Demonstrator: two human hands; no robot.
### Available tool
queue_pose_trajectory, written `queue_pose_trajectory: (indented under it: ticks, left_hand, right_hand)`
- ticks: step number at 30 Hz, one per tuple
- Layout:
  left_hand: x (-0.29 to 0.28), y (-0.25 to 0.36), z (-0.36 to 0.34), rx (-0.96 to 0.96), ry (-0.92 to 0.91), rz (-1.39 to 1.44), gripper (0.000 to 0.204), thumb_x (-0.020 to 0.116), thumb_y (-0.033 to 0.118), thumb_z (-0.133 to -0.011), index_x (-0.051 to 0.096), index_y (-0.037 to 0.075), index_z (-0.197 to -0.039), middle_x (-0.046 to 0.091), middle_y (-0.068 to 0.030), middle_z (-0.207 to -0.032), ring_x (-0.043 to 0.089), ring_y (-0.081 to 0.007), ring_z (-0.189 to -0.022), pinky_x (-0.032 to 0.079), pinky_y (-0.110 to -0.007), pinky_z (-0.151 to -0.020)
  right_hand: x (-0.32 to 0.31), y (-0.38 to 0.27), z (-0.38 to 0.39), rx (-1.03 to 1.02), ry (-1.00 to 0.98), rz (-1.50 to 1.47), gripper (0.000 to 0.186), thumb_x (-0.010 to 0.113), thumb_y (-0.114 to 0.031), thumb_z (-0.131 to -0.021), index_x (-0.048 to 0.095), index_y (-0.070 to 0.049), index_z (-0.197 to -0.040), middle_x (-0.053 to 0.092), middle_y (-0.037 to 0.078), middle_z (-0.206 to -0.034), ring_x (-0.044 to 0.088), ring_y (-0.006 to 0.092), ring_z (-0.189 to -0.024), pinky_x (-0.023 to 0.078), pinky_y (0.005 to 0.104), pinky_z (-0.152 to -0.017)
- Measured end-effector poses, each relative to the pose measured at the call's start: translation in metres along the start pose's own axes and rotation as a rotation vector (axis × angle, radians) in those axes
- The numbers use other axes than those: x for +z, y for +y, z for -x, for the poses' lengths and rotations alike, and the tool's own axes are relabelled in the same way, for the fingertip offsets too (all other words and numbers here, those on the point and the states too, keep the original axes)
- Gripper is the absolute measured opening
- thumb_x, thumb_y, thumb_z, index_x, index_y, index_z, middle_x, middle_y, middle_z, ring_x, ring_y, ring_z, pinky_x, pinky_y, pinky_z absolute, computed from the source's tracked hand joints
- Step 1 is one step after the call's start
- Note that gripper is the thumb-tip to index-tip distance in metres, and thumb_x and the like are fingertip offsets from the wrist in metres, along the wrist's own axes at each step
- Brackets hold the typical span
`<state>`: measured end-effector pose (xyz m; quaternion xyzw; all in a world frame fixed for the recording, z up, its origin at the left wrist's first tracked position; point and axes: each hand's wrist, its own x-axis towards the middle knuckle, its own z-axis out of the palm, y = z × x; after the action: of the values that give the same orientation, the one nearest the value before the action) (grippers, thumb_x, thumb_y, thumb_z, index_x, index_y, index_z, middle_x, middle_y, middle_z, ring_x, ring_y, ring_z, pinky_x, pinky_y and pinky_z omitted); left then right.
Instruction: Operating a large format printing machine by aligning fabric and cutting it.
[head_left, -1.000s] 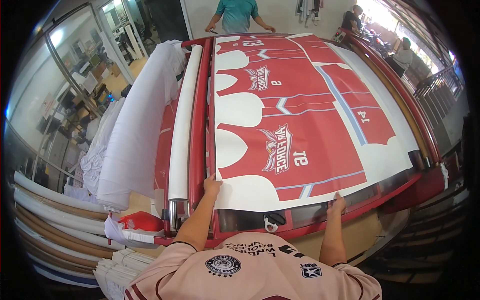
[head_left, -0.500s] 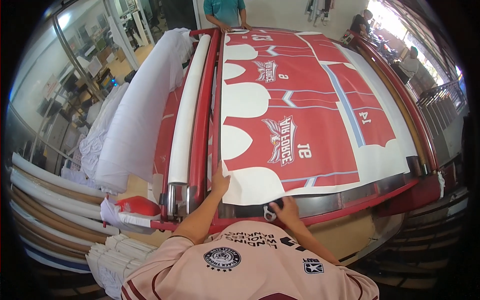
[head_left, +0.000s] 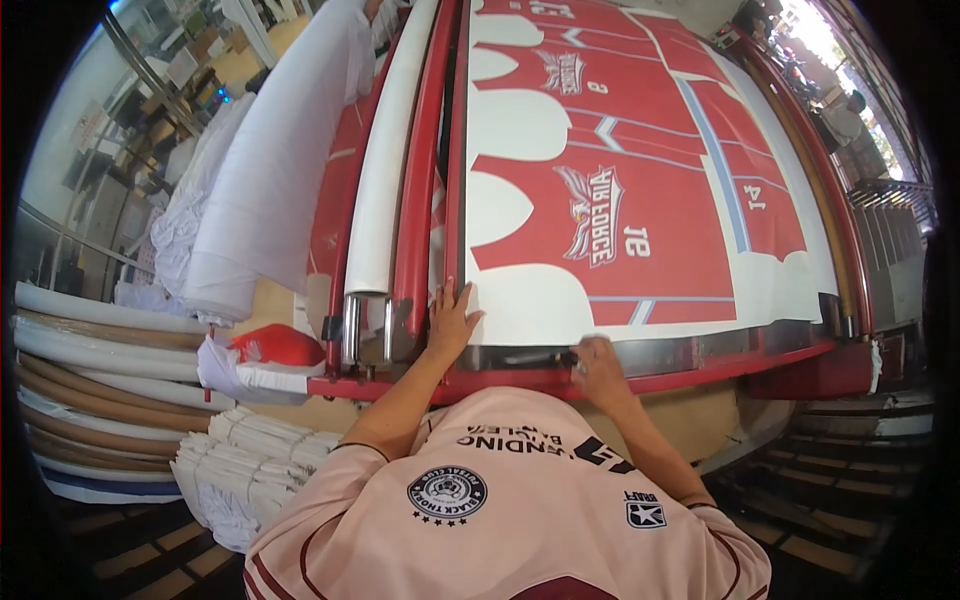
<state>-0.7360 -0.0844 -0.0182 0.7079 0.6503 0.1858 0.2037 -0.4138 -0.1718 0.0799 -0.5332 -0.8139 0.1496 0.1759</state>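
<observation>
A large printed sheet, red with white shapes and pale blue stripes like jersey panels, lies over the long table. My left hand rests with its fingers spread on the sheet's near left corner, beside a red rail. Over the dark metal strip along the near edge, my right hand has its fingers curled and is somewhat blurred. A dark, narrow object lies just left of its fingertips. What these fingers hold is too small and smeared to name.
A white roll runs along red rails on the left, with draped white fabric beyond it. Long rolls are stacked at the lower left near bundled white material. A brown roller borders the right side.
The view has shifted, and the far person has left the picture. My left hand is spread flatter on the corner. My right hand has curled; the pale loop beside it no longer shows clearly.
</observation>
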Motion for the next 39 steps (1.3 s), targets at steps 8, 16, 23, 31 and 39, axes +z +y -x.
queue_pose_trajectory:
  ticks: [8,16,23,31,39]
  left_hand:
    - [-0.026,-0.028,0.009,0.159,0.017,0.105,0.065,0.071,0.035,-0.09,0.049,0.01,-0.145,0.038,-0.0195,-0.155,0.034,-0.0472,-0.141,0.031,-0.055,-0.115]
    - [-0.164,-0.328,-0.078,-0.726,0.994,0.859,0.076,0.076,0.041,-0.086,0.048,-0.002,-0.143,0.051,-0.0232,-0.144,0.047,-0.0338,-0.135,0.038,-0.042,-0.111]
    - [-0.228,-0.489,-0.126,-1.093,0.901,1.549,0.083,0.079,0.048,-0.083,0.048,0.0,-0.143,0.054,-0.0141,-0.145,0.053,-0.0252,-0.13,0.041,-0.053,-0.106]
    - [-0.203,-0.429,-0.119,-0.451,1.443,1.967,0.042,0.061,0.029,-0.101,0.057,-0.004,-0.127,0.065,-0.0106,-0.124,0.064,-0.0253,-0.109,0.052,-0.038,-0.094]
    - [-0.319,-0.241,-0.125,-0.045,0.927,2.091,0.051,0.059,0.04,-0.101,0.055,0.001,-0.133,0.064,-0.0106,-0.129,0.063,-0.0277,-0.115,0.051,-0.042,-0.1]
  right_hand:
    - [0.036,0.021,-0.111,0.01,-0.161,0.107,0.043,0.071,-0.007,-0.07,0.064,-0.003,-0.112,0.057,0.019,-0.118,0.053,0.0386,-0.114,0.047,0.0472,-0.099]
    - [0.033,-0.002,-0.073,0.278,-0.071,0.004,0.081,0.076,-0.015,-0.08,0.037,-0.005,-0.151,0.049,0.026,-0.142,0.047,0.0435,-0.13,0.04,0.0484,-0.11]
    - [0.005,-0.037,0.01,0.486,-0.056,0.064,0.076,0.074,-0.014,-0.086,0.036,-0.004,-0.151,0.053,0.025,-0.138,0.049,0.0424,-0.13,0.042,0.0491,-0.107]
    - [0.014,-0.04,0.084,0.809,-0.124,0.085,0.075,0.071,-0.004,-0.088,0.034,-0.009,-0.152,0.055,0.025,-0.133,0.056,0.0409,-0.123,0.046,0.0473,-0.099]
    - [0.035,-0.015,0.156,0.895,0.012,0.003,0.069,0.069,-0.003,-0.089,0.037,-0.007,-0.15,0.056,0.023,-0.129,0.06,0.0372,-0.113,0.049,0.0448,-0.094]
